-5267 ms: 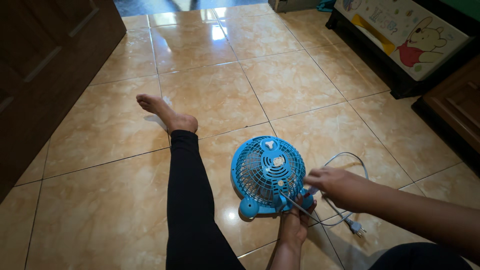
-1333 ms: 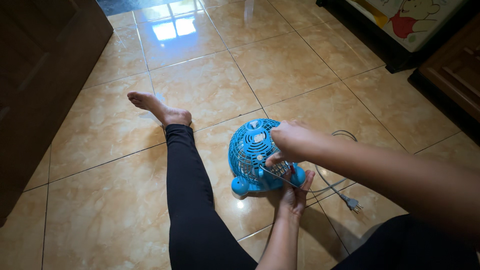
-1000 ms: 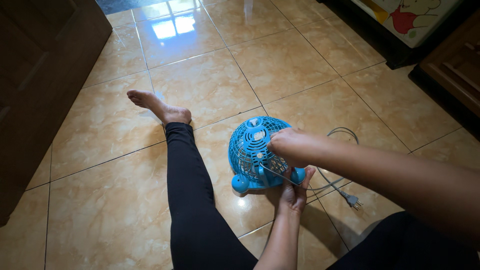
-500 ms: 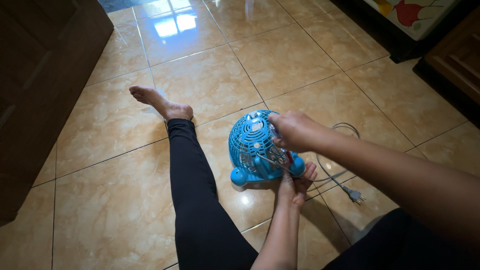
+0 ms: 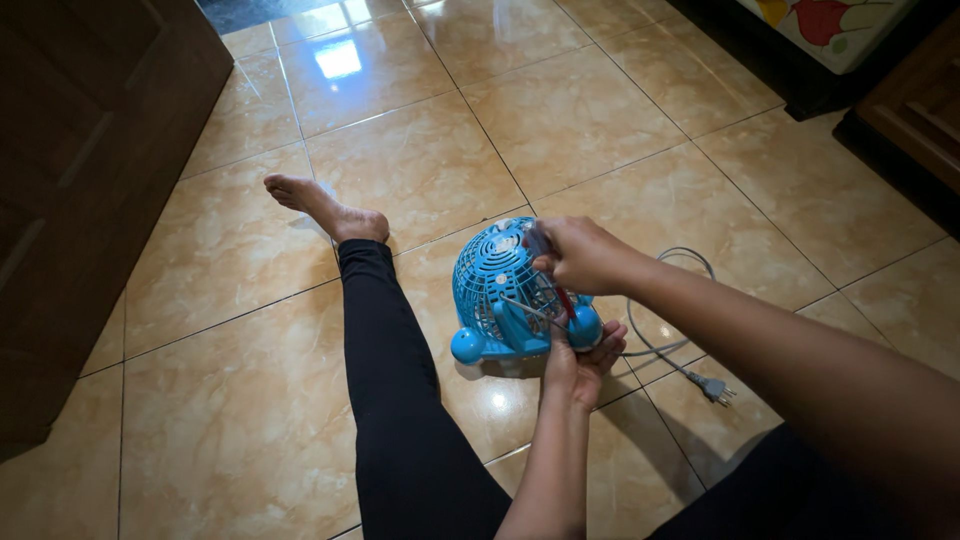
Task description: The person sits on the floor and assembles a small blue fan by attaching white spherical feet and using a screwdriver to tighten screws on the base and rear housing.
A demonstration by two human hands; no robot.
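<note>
A small blue table fan (image 5: 496, 292) stands on the tiled floor between my legs, its wire-like grille facing me. My left hand (image 5: 580, 362) cups the fan's base at its right foot from below. My right hand (image 5: 578, 255) is closed around a screwdriver with a red handle (image 5: 563, 300), held against the upper right of the grille. The screwdriver's tip is hidden by my fingers. The fan's grey cord (image 5: 668, 300) loops to the right and ends in a plug (image 5: 710, 387) lying on the floor.
My left leg in black trousers (image 5: 385, 360) stretches forward, bare foot (image 5: 320, 208) on the tiles. A dark wooden cabinet (image 5: 80, 170) stands at the left. Dark furniture (image 5: 900, 110) lines the right side, with a coloured panel at the top right.
My right hand has shifted a little up and left on the grille with the screwdriver. My left hand stays at the fan's base. The view has moved slightly.
</note>
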